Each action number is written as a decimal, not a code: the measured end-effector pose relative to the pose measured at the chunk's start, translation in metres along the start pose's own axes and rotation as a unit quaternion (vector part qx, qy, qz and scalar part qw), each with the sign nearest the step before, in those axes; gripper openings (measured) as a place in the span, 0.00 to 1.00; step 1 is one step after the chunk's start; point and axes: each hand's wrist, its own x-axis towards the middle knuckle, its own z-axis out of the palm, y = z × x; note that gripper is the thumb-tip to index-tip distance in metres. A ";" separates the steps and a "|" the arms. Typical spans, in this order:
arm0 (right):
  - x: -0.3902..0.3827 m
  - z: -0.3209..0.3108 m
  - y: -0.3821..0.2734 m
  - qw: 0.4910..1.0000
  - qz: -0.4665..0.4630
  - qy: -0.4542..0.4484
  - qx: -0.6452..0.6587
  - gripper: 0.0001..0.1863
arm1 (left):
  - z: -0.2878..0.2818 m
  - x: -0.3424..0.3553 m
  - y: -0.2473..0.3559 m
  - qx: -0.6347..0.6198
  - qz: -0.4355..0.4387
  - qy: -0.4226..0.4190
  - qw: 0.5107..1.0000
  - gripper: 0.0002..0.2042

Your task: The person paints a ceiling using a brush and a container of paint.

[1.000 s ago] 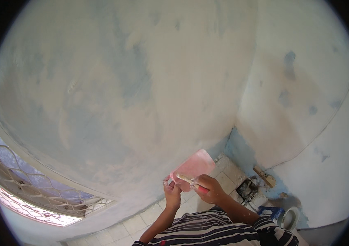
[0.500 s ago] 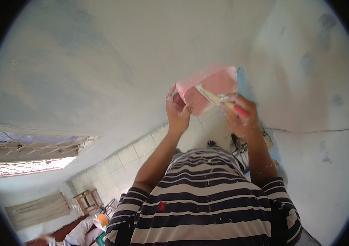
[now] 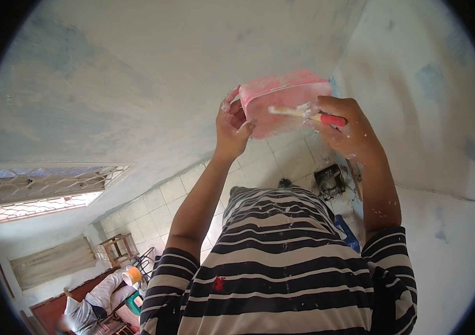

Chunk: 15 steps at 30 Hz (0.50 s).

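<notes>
A pink rectangular plastic tub [image 3: 288, 85], smeared with white paste, is held up in front of the walls. My left hand [image 3: 232, 125] grips the tub's left end, thumb and fingers wrapped round it and flecked with white. In my right hand [image 3: 341, 125] is a putty knife [image 3: 288, 111] with a wooden handle and red end, coated in pale paste. Its tip points left, over the tub's near face. Whether the blade touches the tub, I cannot tell. White specks dot my right forearm.
Two patchy walls [image 3: 137, 84] meet in a corner beyond the tub. Below lie floor tiles [image 3: 165, 204], a black tray-like object [image 3: 330, 181] and a blue object [image 3: 347, 233]. A latticed window [image 3: 42, 187] is at left. At lower left are a wooden stool [image 3: 117, 249] and a seated person [image 3: 101, 298].
The tub and both hands have risen a little in view. The putty knife has turned from slanting to nearly level. More of the person at lower left shows.
</notes>
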 end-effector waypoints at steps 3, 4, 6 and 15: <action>0.004 -0.002 0.027 0.994 -0.090 0.038 -0.046 0.05 | 0.002 0.000 -0.013 -0.006 0.014 0.018 1.000 0.40; 0.006 0.003 0.032 0.994 -0.093 0.036 -0.044 0.05 | 0.003 0.001 -0.016 -0.022 -0.006 0.032 0.999 0.40; 0.016 0.014 0.036 0.983 -0.182 -0.024 0.004 0.05 | 0.001 0.001 -0.022 -0.034 -0.018 0.048 0.998 0.40; 0.046 0.033 0.035 0.970 -0.228 0.064 0.059 0.06 | 0.003 -0.009 -0.026 -0.116 -0.009 0.064 0.991 0.41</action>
